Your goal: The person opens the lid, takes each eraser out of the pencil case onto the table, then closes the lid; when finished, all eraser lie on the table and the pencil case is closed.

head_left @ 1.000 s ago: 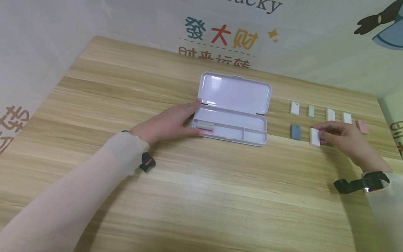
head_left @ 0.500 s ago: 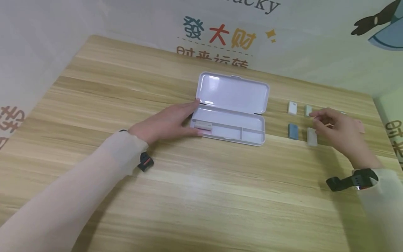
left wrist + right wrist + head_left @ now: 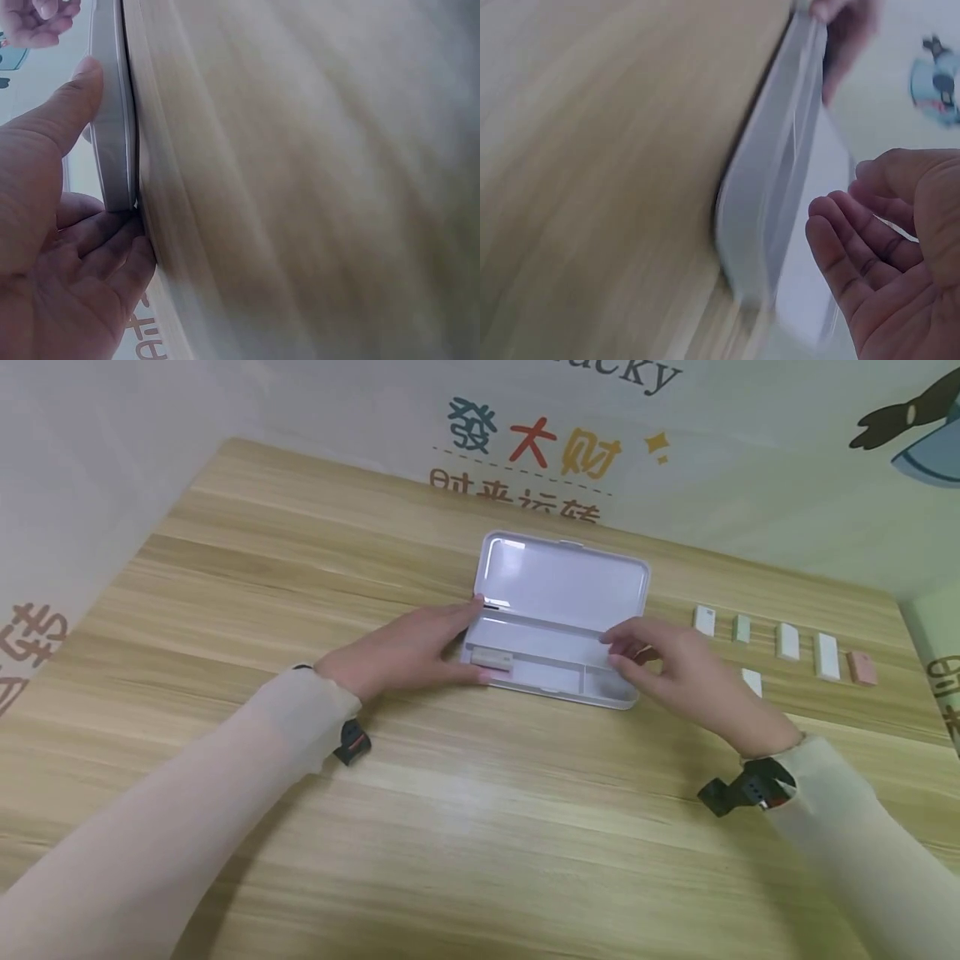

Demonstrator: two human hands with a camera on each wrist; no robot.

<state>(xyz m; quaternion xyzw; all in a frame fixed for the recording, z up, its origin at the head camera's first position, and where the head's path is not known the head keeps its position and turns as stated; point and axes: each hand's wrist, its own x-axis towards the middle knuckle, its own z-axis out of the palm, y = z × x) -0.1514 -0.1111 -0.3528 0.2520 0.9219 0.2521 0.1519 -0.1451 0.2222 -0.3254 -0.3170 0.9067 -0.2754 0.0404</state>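
An open white pencil case (image 3: 540, 635) lies on the wooden table, lid tilted back, with divided compartments. My left hand (image 3: 408, 652) grips its left end, thumb at the front edge; in the left wrist view the fingers (image 3: 112, 259) curl against the case's end. Inside the front left compartment sits a pale, eraser-like block (image 3: 491, 659). Over the case's right end hovers my right hand (image 3: 686, 681), fingers loosely bent. In the right wrist view, no object shows between its fingers (image 3: 840, 247). It partly covers one white block (image 3: 752, 682).
Right of the case, a row holds white blocks (image 3: 827, 656), a pale green block (image 3: 742, 628) and a pink block (image 3: 862, 668). Printed sheets (image 3: 337, 418) stand behind the table and at its sides.
My right hand let go of a white block, rose from the rows and moved left to the case. The blue block is now out of sight where that hand is. The left hand stays put.
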